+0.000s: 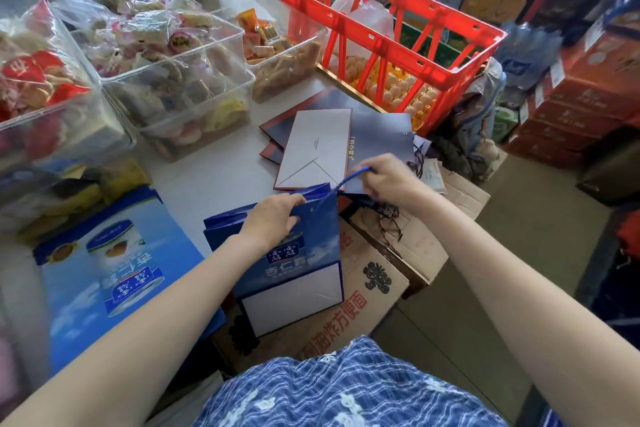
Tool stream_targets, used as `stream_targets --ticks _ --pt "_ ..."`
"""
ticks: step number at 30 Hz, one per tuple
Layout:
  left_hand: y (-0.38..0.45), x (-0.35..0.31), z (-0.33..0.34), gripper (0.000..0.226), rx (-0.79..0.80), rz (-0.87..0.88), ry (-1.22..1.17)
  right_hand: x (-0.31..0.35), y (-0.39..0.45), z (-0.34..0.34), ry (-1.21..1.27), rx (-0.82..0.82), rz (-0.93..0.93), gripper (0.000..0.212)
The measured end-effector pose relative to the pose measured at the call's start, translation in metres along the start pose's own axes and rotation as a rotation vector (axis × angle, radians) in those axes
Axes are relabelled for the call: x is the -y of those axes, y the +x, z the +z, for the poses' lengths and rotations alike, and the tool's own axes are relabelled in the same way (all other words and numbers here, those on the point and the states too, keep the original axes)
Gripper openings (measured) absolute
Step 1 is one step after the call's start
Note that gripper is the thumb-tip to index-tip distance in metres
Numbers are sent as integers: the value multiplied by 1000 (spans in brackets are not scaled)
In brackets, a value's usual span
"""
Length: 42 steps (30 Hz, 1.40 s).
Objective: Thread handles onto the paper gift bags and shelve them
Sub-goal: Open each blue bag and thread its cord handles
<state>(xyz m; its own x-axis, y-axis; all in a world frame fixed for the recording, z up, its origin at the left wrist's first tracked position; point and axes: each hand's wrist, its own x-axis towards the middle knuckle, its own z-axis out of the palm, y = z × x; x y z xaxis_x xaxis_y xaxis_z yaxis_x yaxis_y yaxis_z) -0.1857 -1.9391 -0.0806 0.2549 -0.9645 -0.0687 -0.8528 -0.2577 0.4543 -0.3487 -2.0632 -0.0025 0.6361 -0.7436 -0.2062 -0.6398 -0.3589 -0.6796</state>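
At the centre of the frame a blue bag [294,260] lies folded flat, its white base toward the lower edge, partly over a printed carton [374,291]. The left hand [273,222] grips the bag's top edge, fingers curled over it and hiding what is beneath. The right hand [388,180] pinches a blue cord [349,177] that runs from the fingers down to the bag's top edge; where it enters the paper is hard to make out. Above the hands, dark flat bags [377,128] are stacked, one showing a grey base. More cords [391,218] lie tangled below the right wrist, blurred. At lower left another flat blue bag [117,274] runs out toward the frame edge. A red crate [388,31] stands at upper centre, and clear tubs [180,80] of wrapped snacks fill the upper left, their contents indistinct.
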Motion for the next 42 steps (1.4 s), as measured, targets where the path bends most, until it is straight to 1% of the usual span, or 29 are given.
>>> stream_targets --ticks 1,2,4,5,6,8,9,11,12,14,17,18,19,20,21,22,23,24,25,26,28,31,32,33,34,36,38,40,42 --pt "0 -1 1 31 0 -3 5 -2 -3 10 -48 87 28 21" --pt "0 -2 3 30 -11 -8 1 -6 -5 19 -100 114 31 19" --pt "-1 -4 5 28 -44 -23 -5 -13 -7 35 -169 98 48 17" --pt "-1 -5 5 27 -51 -33 -2 -17 -8 41 -171 123 65 19" --pt "0 -6 6 27 -55 -43 -6 -19 -9 47 -126 188 78 21" --pt "0 -7 7 30 -51 -67 -34 -21 -14 55 144 365 127 20" --pt "0 -7 7 31 -48 -82 -50 -22 -17 57 304 422 154 19" --pt "-1 -8 6 31 -48 -97 -76 -26 -20 59 561 450 197 18" --pt "-1 -8 6 29 -52 -97 -91 -29 -20 60 659 431 201 20" --pt "-1 -6 5 25 -56 -96 -120 -31 -19 58 824 321 193 22" --pt "0 -3 4 23 -37 -116 -151 -31 -8 45 1100 55 214 22" --pt "1 -1 4 22 -33 -126 -155 -31 -3 38 1126 -33 220 24" --pt "2 -1 3 22 -32 -138 -156 -33 2 30 1068 -111 216 26" --pt "3 1 3 22 -34 -151 -153 -35 7 22 922 -176 202 29" --pt "3 2 4 22 -34 -166 -148 -39 11 13 711 -226 176 31" --pt "3 3 4 22 -32 -183 -143 -41 15 6 498 -263 141 32" --pt "3 4 5 22 -30 -198 -139 -42 18 -1 347 -290 106 31" --pt "3 4 6 22 -26 -205 -135 -42 20 -5 290 -304 86 29" --pt "1 2 7 22 -22 -206 -127 -39 21 -7 310 -308 81 26" --pt "0 1 9 22 -15 -204 -120 -35 22 -7 383 -311 87 22" --pt "-1 -2 13 22 -8 -202 -134 -24 22 -4 654 -294 122 14" --pt "0 -2 13 21 9 -200 -194 -10 19 -1 1078 -179 171 10" --pt "1 -1 12 21 14 -195 -211 -9 17 0 1154 -139 186 9" --pt "1 0 12 21 16 -191 -224 -8 15 1 1162 -103 201 11" --pt "0 1 11 21 15 -189 -232 -9 11 4 1084 -77 216 16" --pt "-2 1 10 20 -2 -190 -252 -14 -1 14 760 -25 218 21" --pt "-4 -1 10 19 -49 -197 -274 -21 -13 31 508 71 169 13" --pt "-7 -4 11 19 -116 -178 -268 -27 -21 51 369 116 98 6" --pt "-12 -6 13 20 -179 -138 -257 -33 -24 68 240 77 34 10"
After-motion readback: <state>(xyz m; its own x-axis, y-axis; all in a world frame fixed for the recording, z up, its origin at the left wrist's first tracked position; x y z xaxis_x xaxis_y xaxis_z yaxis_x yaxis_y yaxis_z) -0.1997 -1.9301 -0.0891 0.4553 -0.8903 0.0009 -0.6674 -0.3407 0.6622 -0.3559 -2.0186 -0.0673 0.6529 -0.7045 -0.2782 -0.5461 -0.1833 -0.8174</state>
